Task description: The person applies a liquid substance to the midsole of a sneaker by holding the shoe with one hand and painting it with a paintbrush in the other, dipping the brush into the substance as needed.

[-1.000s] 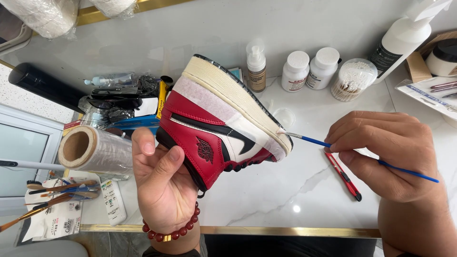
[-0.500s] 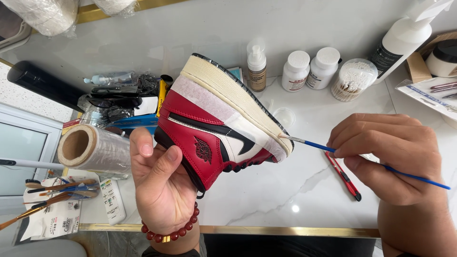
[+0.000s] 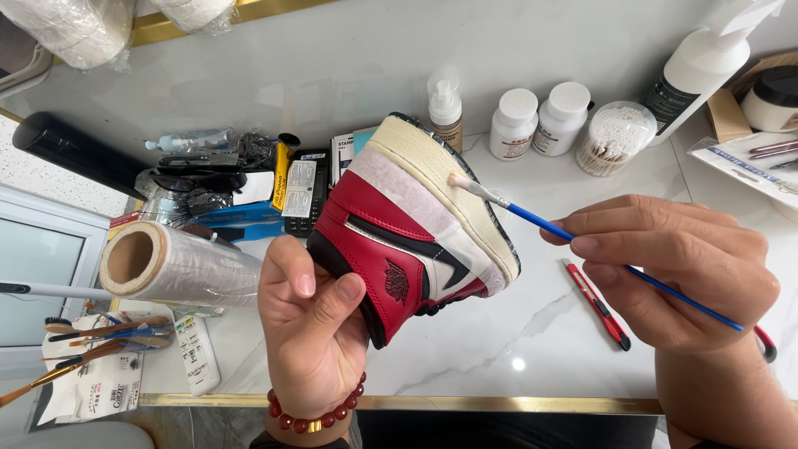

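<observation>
My left hand (image 3: 312,333), with a red bead bracelet on the wrist, grips a red, white and black high-top sneaker (image 3: 407,241) by its collar, tilted so the cream midsole faces up and right. Pale masking tape covers the upper beside the midsole. My right hand (image 3: 673,266) pinches a thin blue-handled brush (image 3: 549,226). Its pale tip touches the cream midsole near the top of the shoe.
A red utility knife (image 3: 597,303) lies on the white marble table (image 3: 515,349) under the brush. At the back stand two white jars (image 3: 536,120), a cotton-swab tub (image 3: 615,137), a small spray bottle (image 3: 445,108) and a large pump bottle (image 3: 706,62). A plastic-wrap roll (image 3: 179,266), brushes (image 3: 91,337) and clutter sit left.
The shoe has been turned and raised a little in my left hand. The brush tip has moved from the shoe's toe end up along the midsole.
</observation>
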